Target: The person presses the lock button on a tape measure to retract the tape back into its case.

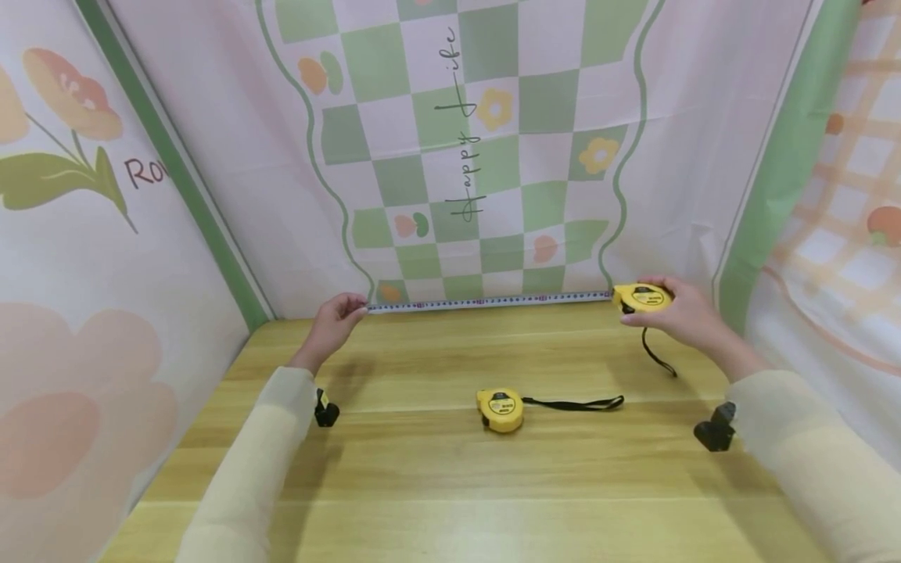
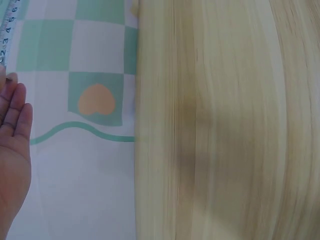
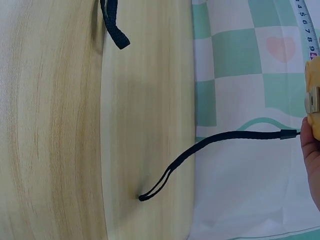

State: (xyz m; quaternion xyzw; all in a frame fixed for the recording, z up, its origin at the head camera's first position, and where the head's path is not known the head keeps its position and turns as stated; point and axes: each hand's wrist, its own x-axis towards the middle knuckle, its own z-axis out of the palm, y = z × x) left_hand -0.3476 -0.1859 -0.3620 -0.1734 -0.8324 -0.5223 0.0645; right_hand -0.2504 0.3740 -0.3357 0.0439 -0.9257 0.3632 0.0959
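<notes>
My right hand point(image 1: 686, 314) grips a yellow tape measure point(image 1: 644, 298) at the back right of the table. From its case a white printed blade point(image 1: 486, 303) runs out leftward, nearly level, along the back edge. At the far end of that blade, my left hand point(image 1: 332, 324) pinches the tip between thumb and fingers. In the left wrist view, the blade's low numbers point(image 2: 6, 37) show just above the fingertips. A black wrist strap point(image 3: 215, 141) hangs from the held case. Part of that case is cut off by the right wrist view's edge.
A second yellow tape measure point(image 1: 501, 411) lies on the wooden table point(image 1: 394, 477), between the forearms, its black strap point(image 1: 573, 404) stretched to the right. Behind the table hangs a checked green and white cloth point(image 1: 493, 156). Patterned cloth walls point(image 1: 77, 297) stand at both sides.
</notes>
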